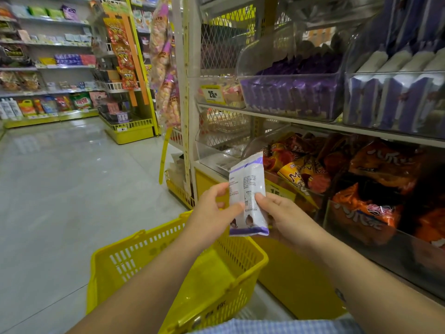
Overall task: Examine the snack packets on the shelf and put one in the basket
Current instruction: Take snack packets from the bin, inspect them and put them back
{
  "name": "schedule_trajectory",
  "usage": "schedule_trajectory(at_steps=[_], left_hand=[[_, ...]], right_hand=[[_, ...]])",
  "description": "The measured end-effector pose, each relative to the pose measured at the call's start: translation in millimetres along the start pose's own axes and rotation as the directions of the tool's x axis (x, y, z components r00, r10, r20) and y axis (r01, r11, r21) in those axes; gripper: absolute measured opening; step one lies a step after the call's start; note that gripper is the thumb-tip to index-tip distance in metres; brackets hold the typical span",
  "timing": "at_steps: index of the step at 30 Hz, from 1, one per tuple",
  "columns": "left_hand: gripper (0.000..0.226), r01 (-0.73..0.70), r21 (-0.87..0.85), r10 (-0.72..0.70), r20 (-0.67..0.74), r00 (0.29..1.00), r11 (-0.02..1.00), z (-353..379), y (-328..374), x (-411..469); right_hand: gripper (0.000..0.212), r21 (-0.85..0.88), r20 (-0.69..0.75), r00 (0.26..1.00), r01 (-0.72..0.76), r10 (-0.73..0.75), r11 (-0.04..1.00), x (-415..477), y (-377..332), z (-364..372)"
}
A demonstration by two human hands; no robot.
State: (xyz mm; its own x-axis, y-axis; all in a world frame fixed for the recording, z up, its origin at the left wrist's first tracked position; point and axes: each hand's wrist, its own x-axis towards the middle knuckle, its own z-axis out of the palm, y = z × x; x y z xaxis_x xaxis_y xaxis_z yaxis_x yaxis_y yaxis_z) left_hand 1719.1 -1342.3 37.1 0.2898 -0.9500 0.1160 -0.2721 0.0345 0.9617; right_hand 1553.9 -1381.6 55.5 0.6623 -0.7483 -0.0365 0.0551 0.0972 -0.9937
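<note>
A white and purple snack packet [248,186] stands upright in front of me, its printed back towards the camera. My left hand [212,210] pinches its left edge, and my right hand [281,213] grips its lower right side with the thumb on the print. Below the hands hangs a yellow plastic basket [134,259], with nothing visible inside it. On the shelf to the right, clear bins hold purple packets [289,92] and white and purple packets [395,92].
The lower shelf bins hold orange and red snack bags [375,169]. A yellow price tag [212,94] hangs on the upper shelf. Strips of hanging snacks [166,68] flank the shelf's left post. The tiled aisle floor [60,177] stretches left towards further shelves [48,68].
</note>
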Motion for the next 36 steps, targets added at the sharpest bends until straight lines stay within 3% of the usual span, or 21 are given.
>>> schedule_trajectory(at_steps=[4, 7, 12, 17, 20, 24, 28, 32, 36], left_hand=[[0.107, 0.051, -0.073, -0.043, 0.102, 0.994, 0.996, 5.9, 2.1, -4.0], [0.119, 0.052, -0.045, -0.047, 0.109, 0.993, 0.998, 7.2, -0.3, -5.1], [0.106, 0.076, -0.021, -0.076, 0.019, 0.997, 0.997, 3.3, 4.8, -4.2], [0.050, 0.088, -0.088, -0.086, 0.027, 0.996, 0.992, -4.5, 8.0, -3.2], [0.023, 0.082, -0.084, -0.086, -0.053, 0.995, 0.993, -9.9, 9.9, -3.2], [0.026, 0.057, -0.090, -0.061, -0.042, 0.997, 0.994, -12.9, 11.3, -3.4], [0.036, -0.013, -0.159, 0.023, 0.061, 0.998, 0.987, -8.2, 14.0, -4.0], [0.046, -0.031, -0.207, 0.080, 0.235, 0.969, 0.978, -2.2, 24.6, -9.9], [0.052, -0.162, -0.278, 0.202, 0.121, 0.972, 0.947, 6.8, 45.6, -8.4]], right_hand=[[0.024, -0.129, -0.063, 0.991, 0.110, -0.119, 0.985, -1.5, 0.6, 4.7], [0.021, -0.157, -0.032, 0.988, 0.147, -0.154, 0.977, -4.5, 0.2, 8.4], [0.021, -0.209, 0.000, 0.986, 0.166, -0.169, 0.964, -5.9, -3.1, 8.7], [0.025, -0.219, 0.026, 0.988, 0.151, -0.149, 0.964, -7.6, -3.8, 5.1], [0.024, -0.181, 0.077, 0.989, 0.135, -0.123, 0.974, -8.8, -5.3, 1.8], [0.028, -0.179, 0.105, 0.985, 0.154, -0.136, 0.972, -9.1, -5.8, -1.0], [0.040, 0.002, 0.055, 0.990, 0.126, -0.126, 0.992, -3.2, -5.3, -5.9], [0.033, 0.202, -0.027, 0.986, 0.165, -0.163, 0.965, -8.5, -14.1, -6.4], [0.039, -0.018, -0.232, 0.921, 0.317, -0.313, 0.948, -22.0, -33.5, -12.9]])
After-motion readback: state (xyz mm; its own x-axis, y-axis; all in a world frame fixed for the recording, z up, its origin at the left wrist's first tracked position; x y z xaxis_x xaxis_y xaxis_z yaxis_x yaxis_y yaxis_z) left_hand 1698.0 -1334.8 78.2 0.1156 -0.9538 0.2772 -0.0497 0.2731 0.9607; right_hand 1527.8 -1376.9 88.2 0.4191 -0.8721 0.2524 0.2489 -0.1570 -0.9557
